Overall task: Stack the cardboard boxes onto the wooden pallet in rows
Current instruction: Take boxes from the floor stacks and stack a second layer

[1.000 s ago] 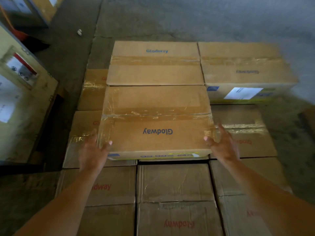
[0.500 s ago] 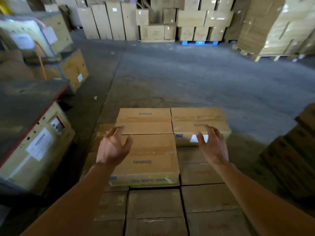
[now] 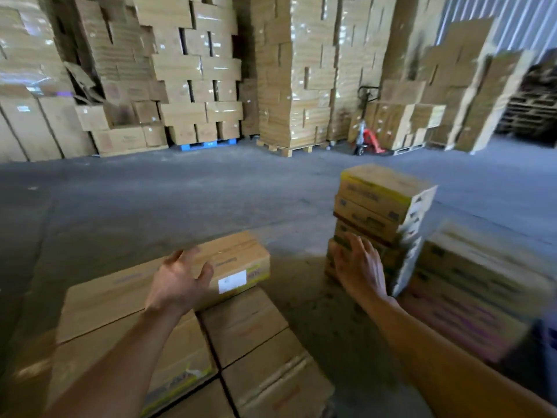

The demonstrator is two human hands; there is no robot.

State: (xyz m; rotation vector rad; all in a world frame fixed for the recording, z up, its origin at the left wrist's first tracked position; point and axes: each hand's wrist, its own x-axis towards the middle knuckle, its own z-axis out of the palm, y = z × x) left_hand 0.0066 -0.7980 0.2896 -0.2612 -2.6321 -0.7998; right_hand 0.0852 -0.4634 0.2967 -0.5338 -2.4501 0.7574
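Observation:
Cardboard boxes lie stacked in rows at lower left. On the upper layer sit a box with a white label (image 3: 241, 260) and a larger one (image 3: 105, 297) beside it. Lower-layer boxes (image 3: 250, 324) show in front. The pallet beneath them is hidden. My left hand (image 3: 177, 285) hovers above the upper layer, fingers spread, holding nothing. My right hand (image 3: 358, 267) is stretched out to the right with straight fingers, in front of a tall stack of several boxes (image 3: 379, 206) on the floor. Whether it touches that stack I cannot tell.
More blurred boxes (image 3: 476, 282) are piled at the right edge. Bare grey concrete floor (image 3: 180, 200) stretches ahead. Tall stacks of cartons on pallets (image 3: 295, 86) line the far wall, with a red pallet jack (image 3: 367, 137) among them. Empty wooden pallets (image 3: 533, 110) stand far right.
My hands have let go of the box they set on the upper layer. My view has lifted and swung right, and the right hand has reached toward the floor stack.

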